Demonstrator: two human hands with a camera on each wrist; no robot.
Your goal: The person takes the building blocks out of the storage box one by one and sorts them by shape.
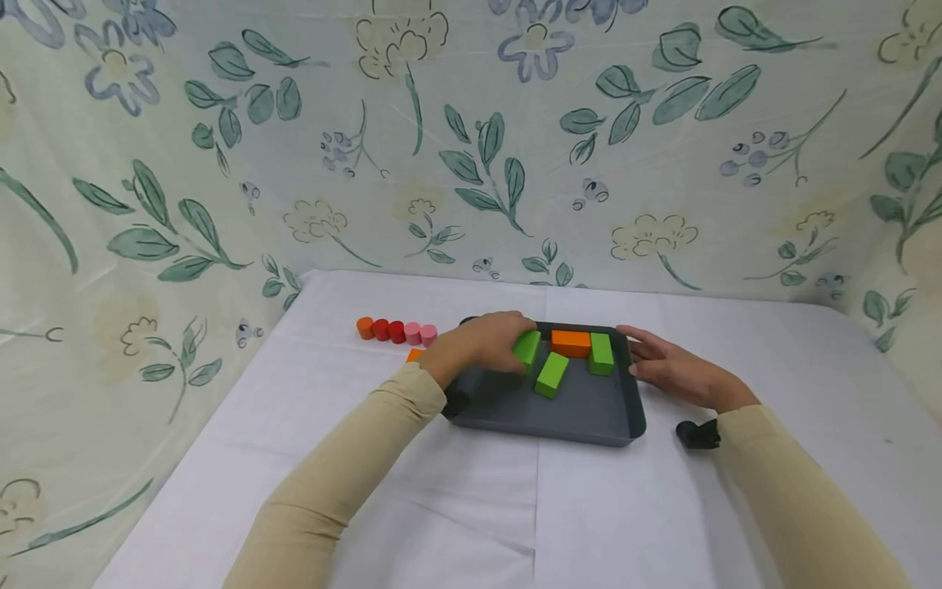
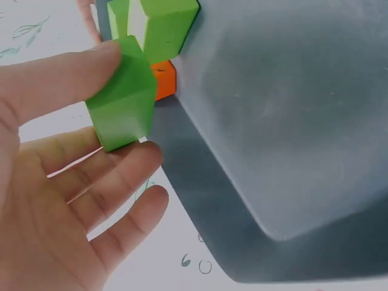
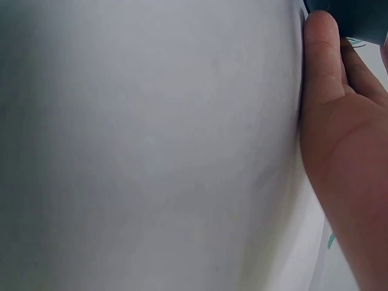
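Your left hand (image 1: 491, 342) pinches a green block (image 1: 527, 350), long axis unclear, left of your right hand (image 1: 679, 372), relaxed at the tray (image 1: 515, 415).

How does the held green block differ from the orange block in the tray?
Hold: the green block is pinched in the left hand's grip; the orange block is untouched.
Pose: the orange block lies lengthwise along the far wall of the tray; the green block is angled to it.
Both are straight-edged.

Desk (image 1: 441, 523) white; tray (image 1: 574, 419) dark grey; green blocks (image 1: 552, 375), orange block (image 1: 570, 343); cylinders (image 1: 397, 331) toward far left corner orange, red, pink; sleeves (image 1: 316, 491) beige; backdrop (image 1: 471, 168) floral, green-leaved
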